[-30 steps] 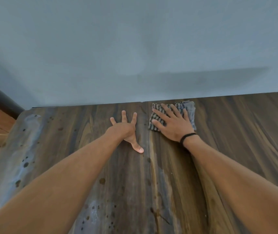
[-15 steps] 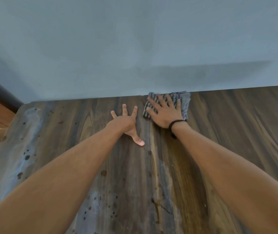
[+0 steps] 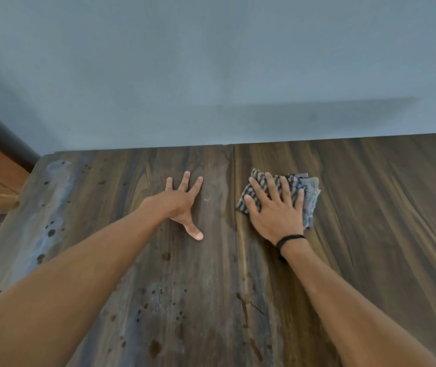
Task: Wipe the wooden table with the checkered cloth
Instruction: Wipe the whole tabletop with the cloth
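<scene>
Two hands on the wooden table (image 3: 370, 234).
The right hand (image 3: 277, 210) presses flat, fingers spread, on the checkered cloth (image 3: 309, 197); the left hand (image 3: 182, 205) lies flat, fingers spread.

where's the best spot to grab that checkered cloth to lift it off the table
Pinch the bunched right edge of the cloth, coming from the right. It lies crumpled on the table with the right hand pressed flat over its middle; those folds stick out past the little finger.
</scene>
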{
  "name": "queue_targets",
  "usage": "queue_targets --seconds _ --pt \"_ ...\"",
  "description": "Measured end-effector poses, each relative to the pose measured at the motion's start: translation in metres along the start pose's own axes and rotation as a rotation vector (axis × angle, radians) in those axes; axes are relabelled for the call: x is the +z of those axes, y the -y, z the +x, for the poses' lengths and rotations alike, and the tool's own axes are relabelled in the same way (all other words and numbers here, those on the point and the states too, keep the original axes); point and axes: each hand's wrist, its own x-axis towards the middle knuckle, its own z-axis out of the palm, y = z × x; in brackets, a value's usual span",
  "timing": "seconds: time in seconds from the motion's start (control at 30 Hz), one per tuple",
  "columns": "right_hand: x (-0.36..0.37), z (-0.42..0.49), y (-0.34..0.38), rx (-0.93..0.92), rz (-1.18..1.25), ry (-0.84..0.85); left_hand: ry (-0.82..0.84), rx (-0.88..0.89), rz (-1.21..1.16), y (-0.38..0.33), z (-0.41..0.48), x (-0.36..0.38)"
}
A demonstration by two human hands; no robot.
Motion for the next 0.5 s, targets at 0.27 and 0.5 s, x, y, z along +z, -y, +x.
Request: queue_targets --seconds 0.27,0.5 --pt "-0.01 -0.016 -0.007 0.006 0.011 0.056 -0.006 -0.021 -0.016 -0.006 -0.001 -0.001" --pt "-0.006 -0.065 -0.024 -0.088 -0.004 0.073 -0.113 0.002 -0.085 -0.01 -0.018 0.015"
